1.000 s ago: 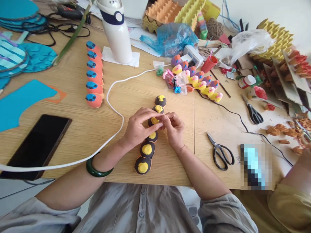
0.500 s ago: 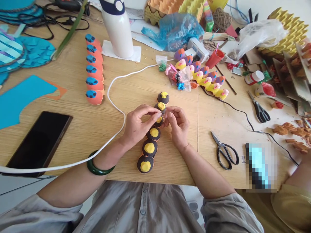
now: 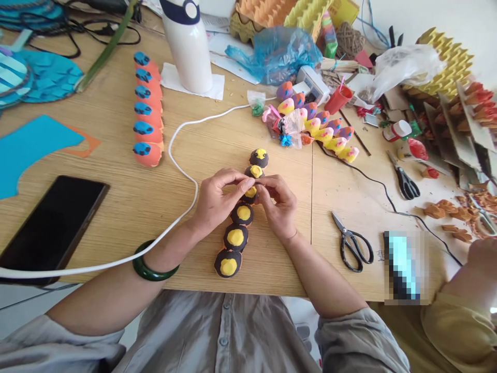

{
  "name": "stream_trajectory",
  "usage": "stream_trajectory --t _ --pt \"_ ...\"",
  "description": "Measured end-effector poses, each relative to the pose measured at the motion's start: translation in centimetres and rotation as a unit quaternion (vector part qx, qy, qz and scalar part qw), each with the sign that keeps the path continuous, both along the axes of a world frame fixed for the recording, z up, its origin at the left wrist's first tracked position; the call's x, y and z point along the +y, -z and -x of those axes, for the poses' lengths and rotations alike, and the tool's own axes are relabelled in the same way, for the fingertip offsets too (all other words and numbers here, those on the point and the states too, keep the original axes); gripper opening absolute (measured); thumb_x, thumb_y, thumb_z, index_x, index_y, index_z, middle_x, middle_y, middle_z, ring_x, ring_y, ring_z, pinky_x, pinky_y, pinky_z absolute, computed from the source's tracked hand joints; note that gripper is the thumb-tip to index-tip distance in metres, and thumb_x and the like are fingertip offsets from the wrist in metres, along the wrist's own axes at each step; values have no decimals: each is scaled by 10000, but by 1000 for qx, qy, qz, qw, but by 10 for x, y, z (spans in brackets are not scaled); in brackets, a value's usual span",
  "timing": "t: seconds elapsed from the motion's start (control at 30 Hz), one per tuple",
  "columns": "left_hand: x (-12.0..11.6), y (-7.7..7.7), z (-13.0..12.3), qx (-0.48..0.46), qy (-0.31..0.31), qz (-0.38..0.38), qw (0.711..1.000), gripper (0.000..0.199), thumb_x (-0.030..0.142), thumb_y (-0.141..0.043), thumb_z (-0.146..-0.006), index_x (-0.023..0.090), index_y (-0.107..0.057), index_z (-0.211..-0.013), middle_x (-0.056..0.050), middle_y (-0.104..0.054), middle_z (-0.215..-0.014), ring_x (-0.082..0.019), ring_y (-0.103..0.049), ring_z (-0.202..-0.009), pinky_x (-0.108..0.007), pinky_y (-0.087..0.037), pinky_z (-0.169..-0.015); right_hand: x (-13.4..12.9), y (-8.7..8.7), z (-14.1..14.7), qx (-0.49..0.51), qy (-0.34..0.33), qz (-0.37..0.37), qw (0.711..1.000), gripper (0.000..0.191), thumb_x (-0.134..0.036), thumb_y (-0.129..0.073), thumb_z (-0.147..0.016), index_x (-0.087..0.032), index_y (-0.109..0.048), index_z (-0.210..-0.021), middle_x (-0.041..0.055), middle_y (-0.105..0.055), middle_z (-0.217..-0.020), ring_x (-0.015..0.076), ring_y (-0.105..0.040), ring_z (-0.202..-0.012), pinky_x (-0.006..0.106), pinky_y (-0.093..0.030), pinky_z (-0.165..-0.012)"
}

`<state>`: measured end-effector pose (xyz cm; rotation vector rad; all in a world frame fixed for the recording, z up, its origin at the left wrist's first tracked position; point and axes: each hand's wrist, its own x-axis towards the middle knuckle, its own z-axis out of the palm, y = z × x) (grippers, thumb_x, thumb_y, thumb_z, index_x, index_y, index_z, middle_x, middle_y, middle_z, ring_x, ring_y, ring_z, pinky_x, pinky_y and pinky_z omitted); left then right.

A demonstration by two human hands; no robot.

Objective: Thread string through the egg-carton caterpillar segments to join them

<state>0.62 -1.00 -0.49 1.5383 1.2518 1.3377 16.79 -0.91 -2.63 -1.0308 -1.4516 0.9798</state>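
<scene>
A row of joined egg-carton cups (image 3: 235, 237), coated in black with a yellow disc on each, lies lengthwise before me. Its far cup (image 3: 259, 157) bears small black dots on the yellow. My left hand (image 3: 217, 199) is above the row, thumb and forefinger pinched together. From the other side, my right hand (image 3: 280, 204) meets it fingertip to fingertip, its fingers also closed. Whatever is between the fingertips is too small to make out. My hands partly cover the second and third cups.
Left are an orange-and-blue cup row (image 3: 148, 116), a phone (image 3: 54, 223) and a white cable (image 3: 182, 160). Scissors (image 3: 353, 243) lie right, near another person's arm (image 3: 473, 269). Yellow-and-purple cup rows (image 3: 326, 133), a white bottle (image 3: 188, 52) and egg trays (image 3: 260, 18) stand behind.
My right fingertips have moved in against the left ones, closing the small gap between them. The whole view has shifted slightly; the black-and-yellow row stays in place on the table.
</scene>
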Motion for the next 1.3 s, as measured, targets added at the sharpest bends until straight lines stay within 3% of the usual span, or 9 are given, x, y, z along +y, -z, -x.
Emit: stream_trajectory --t 0.17,0.3,0.47,0.7,0.9,1.07,1.3 --pt "1 -3 0 -16 33 -28 999 205 346 -728 -928 202 -789 -1061 -45 -767 -999 -170 -708 -927 -280 -576 -855 0 -1 3 30 0 34 999 258 -493 -669 -953 -240 -703 -919 9 -681 -871 114 -629 -694 263 -558 -611" --pt "3 -3 1 19 42 -73 996 85 259 -743 -911 221 -806 -952 -33 -781 -933 -176 -703 -915 -308 -559 -892 -1 -9 5 56 -4 78 995 357 -570 -668 -925 -227 -663 -824 -24 -649 -725 99 -582 -597 257 -551 -595" --pt "5 -1 2 9 46 -65 997 92 243 -730 -908 228 -807 -957 -34 -779 -941 -182 -708 -918 -314 -564 -875 -1 -15 6 67 -28 97 993 396 -572 -686 -914 -219 -645 -738 -35 -623 -656 94 -574 -571 252 -527 -584" --pt "4 0 2 26 41 -71 996 83 271 -732 -912 231 -805 -914 -26 -782 -904 -179 -705 -893 -321 -563 -881 0 -15 4 53 -27 108 992 469 -633 -650 -914 -219 -635 -693 -27 -621 -630 104 -573 -573 262 -511 -578" --pt "3 0 2 28 30 -62 997 101 291 -727 -928 239 -805 -889 -27 -779 -886 -179 -702 -877 -325 -571 -865 1 -14 3 66 -37 112 991 425 -599 -690 -902 -220 -655 -714 -35 -627 -636 95 -574 -558 254 -520 -572" --pt "3 0 2 -5 42 -36 998 136 303 -738 -921 229 -810 -1010 -38 -773 -972 -178 -713 -928 -303 -587 -847 2 -13 4 63 -25 120 990 443 -624 -671 -904 -221 -647 -720 -32 -640 -648 94 -577 -552 258 -515 -563" --pt "4 3 3 37 17 -48 998 123 340 -727 -936 245 -805 -943 -27 -771 -920 -183 -705 -898 -322 -571 -848 3 -13 4 71 -36 125 989 428 -622 -674 -901 -222 -651 -753 -37 -635 -658 87 -572 -554 250 -523 -561"
